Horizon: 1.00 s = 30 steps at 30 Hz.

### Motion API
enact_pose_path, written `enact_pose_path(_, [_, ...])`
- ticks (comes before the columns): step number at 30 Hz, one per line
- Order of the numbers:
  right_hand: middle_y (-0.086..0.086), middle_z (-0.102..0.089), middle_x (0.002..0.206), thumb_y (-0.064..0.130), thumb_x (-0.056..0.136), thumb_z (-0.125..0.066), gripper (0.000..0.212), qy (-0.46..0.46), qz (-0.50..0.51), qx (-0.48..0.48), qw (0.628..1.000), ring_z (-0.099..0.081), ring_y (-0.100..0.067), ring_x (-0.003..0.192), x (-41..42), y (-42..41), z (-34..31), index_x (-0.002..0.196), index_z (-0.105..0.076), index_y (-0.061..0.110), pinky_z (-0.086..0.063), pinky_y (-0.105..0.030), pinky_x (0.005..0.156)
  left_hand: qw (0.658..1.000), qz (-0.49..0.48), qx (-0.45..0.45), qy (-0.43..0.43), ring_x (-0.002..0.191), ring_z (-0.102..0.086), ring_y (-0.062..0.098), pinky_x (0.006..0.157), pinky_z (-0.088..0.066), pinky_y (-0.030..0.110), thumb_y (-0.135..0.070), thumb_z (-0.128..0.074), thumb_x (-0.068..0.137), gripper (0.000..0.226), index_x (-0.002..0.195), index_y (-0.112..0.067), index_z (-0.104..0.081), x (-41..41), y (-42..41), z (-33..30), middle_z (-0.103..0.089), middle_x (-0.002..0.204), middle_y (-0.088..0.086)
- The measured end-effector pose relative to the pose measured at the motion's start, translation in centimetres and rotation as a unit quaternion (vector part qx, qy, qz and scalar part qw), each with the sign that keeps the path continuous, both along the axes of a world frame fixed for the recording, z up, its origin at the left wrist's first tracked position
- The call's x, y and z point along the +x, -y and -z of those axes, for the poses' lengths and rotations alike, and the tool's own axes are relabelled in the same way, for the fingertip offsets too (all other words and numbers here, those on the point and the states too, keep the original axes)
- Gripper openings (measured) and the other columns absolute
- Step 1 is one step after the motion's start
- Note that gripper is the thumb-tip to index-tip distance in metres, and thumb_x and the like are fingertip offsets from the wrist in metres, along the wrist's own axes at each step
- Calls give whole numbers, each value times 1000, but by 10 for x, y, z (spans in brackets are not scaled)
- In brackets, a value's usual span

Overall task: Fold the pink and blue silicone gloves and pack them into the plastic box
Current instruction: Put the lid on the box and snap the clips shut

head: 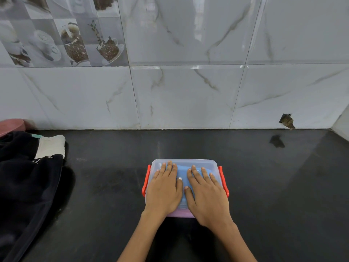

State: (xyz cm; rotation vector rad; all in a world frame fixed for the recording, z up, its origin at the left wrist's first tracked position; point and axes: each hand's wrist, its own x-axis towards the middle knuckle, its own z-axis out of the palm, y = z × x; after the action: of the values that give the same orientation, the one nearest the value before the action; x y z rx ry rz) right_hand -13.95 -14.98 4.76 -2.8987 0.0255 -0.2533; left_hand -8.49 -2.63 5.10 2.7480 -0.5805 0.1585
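Both hands flat, fingers spread, on box lid: left hand (164, 190), right hand (205, 193). Red latches (223, 181) just outboard each hand; box (184, 162) long axis left-right.

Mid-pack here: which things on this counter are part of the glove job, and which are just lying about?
Part of the job:
- plastic box, lid on, red side clips
- blue glove, seen through the lid
- pink glove, at the box's near edge
- left hand and right hand, flat on the lid

Lying about:
- dark clothing, far left
- pale cloth
- pink item by the wall
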Motion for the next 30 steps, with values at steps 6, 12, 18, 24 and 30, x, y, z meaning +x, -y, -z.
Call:
enact_pose_path(6, [-3,-29,155,39,97,-24,55,14,7,-4,1000,-23,-25,144,1,0,1,146,-31,16,-13,-41,118,1000,-1,-11,-5,147,-5,11,118,-4,26,-35,-25,100,55,151,-18,-12,2,-1,7,-8,160,-3])
enact_pose_path(12, [-1,-7,160,45,98,-20,56,-28,31,-6,999,-8,-16,147,9,2,5,150,-11,27,-8,-34,117,997,-3,-73,8,146,-13,8,118,-8,23,-37,-32,98,52,148,-22,-26,-1,-1,10,-21,157,-6])
enact_pose_path(18, [-4,-27,146,61,92,-22,64,-76,25,-80,994,-29,-24,129,31,12,-13,149,-16,32,-21,-36,106,987,2,-152,52,136,-38,5,109,-29,20,-37,-44,95,38,130,-28,-55,-3,-10,10,-54,137,-12])
enact_pose_path(24, [-6,-31,138,78,80,-23,75,-59,19,-92,994,-27,-29,132,51,16,-20,132,-37,27,-23,-38,108,971,-25,-183,150,80,-67,11,102,-45,37,-22,-58,91,17,85,-17,-74,22,-28,1,-73,83,-6])
enact_pose_path(30, [-1,-52,110,80,78,-26,75,-51,62,-47,996,-56,-18,82,55,1,-22,127,-37,25,-44,-30,68,953,-129,-215,168,64,-59,20,55,-50,35,-14,-64,87,18,70,-10,-68,33,-36,-6,-64,63,2])
